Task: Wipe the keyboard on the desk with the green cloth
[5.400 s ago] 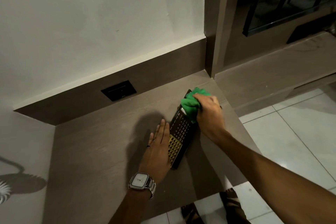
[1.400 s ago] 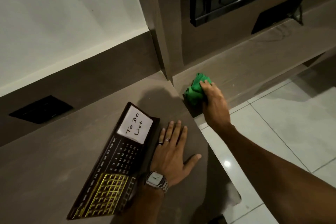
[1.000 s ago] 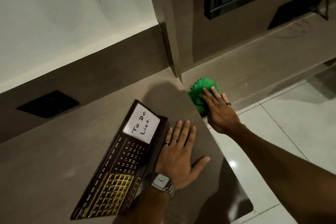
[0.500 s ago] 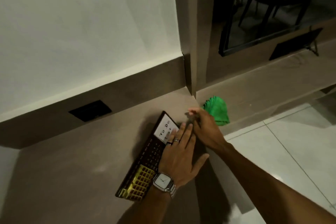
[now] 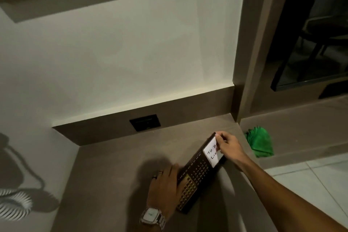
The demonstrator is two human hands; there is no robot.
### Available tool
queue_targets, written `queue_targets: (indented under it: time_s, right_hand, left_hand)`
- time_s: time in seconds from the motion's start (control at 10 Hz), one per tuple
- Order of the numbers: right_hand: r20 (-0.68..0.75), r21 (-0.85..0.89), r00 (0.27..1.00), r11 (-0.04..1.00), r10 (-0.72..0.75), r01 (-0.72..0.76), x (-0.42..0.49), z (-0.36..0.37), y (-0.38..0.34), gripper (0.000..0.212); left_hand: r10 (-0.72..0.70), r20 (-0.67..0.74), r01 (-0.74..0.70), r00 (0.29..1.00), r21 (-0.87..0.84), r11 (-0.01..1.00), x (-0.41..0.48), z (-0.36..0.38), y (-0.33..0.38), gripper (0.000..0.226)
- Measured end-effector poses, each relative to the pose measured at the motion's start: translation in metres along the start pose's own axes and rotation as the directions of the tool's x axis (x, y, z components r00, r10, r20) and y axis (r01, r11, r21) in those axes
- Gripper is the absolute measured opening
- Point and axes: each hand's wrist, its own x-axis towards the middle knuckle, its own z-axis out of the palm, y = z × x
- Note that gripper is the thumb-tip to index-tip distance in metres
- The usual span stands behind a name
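Observation:
A dark keyboard (image 5: 197, 171) with gold keys lies diagonally on the brown desk (image 5: 113, 175), a white "To Do List" note at its far end. My right hand (image 5: 228, 146) pinches the keyboard's far corner at the note. Along the keyboard's left edge rests my left hand (image 5: 165, 181), wearing a watch and gripping that edge. The green cloth (image 5: 260, 144) lies crumpled on the lower ledge to the right of the desk, with neither hand on it.
A black wall socket (image 5: 145, 122) sits in the brown backsplash behind the desk. The desk's right edge drops to a lower ledge (image 5: 301, 130) and a white tiled floor (image 5: 310, 181). A dark glass panel (image 5: 310, 43) is at the upper right.
My right hand let go of the green cloth on the lower ledge and moved back to the keyboard's far end. My left hand shifted from the desk's bare top to the keyboard's left edge.

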Motion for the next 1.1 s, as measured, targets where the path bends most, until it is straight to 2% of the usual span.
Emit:
queue_targets:
  time_s: [0.1, 0.2, 0.3, 0.5, 0.6, 1.0, 1.1]
  right_hand:
    - [-0.052, 0.065, 0.998, 0.998, 0.032, -0.028, -0.002, 0.003, 0.001, 0.021]
    - [-0.115, 0.144, 0.991, 0.988, 0.067, -0.05, -0.005, 0.009, 0.004, 0.02]
    - [-0.141, 0.195, 0.987, 0.98, 0.077, -0.049, -0.008, 0.018, 0.006, 0.018]
    - [-0.139, 0.244, 0.984, 0.967, 0.112, -0.076, -0.01, 0.043, -0.003, 0.018]
    - [-0.139, 0.268, 0.981, 0.958, 0.138, -0.096, -0.008, 0.052, -0.006, 0.018]
    - [-0.088, 0.29, 0.98, 0.946, 0.177, -0.145, -0.007, 0.049, -0.009, 0.012]
    - [-0.132, 0.378, 0.981, 0.922, 0.145, -0.086, -0.01, 0.03, -0.024, 0.013]
  left_hand:
    - [-0.077, -0.062, 0.074, 0.995, -0.052, 0.996, -0.002, -0.006, -0.021, 0.045]
    - [-0.159, -0.105, 0.138, 0.982, -0.184, 0.973, 0.002, -0.016, -0.044, 0.036]
    - [-0.208, -0.158, 0.141, 0.965, -0.354, 0.925, 0.012, -0.03, -0.064, 0.024]
    - [-0.285, -0.198, 0.167, 0.938, -0.464, 0.87, 0.042, -0.046, -0.086, 0.019]
    - [-0.339, -0.191, 0.209, 0.921, -0.493, 0.845, 0.053, -0.049, -0.094, 0.019]
    - [-0.38, -0.183, 0.241, 0.907, -0.514, 0.823, 0.056, -0.052, -0.089, 0.03]
    - [-0.397, -0.259, 0.272, 0.88, -0.41, 0.871, 0.052, -0.055, -0.084, 0.054]
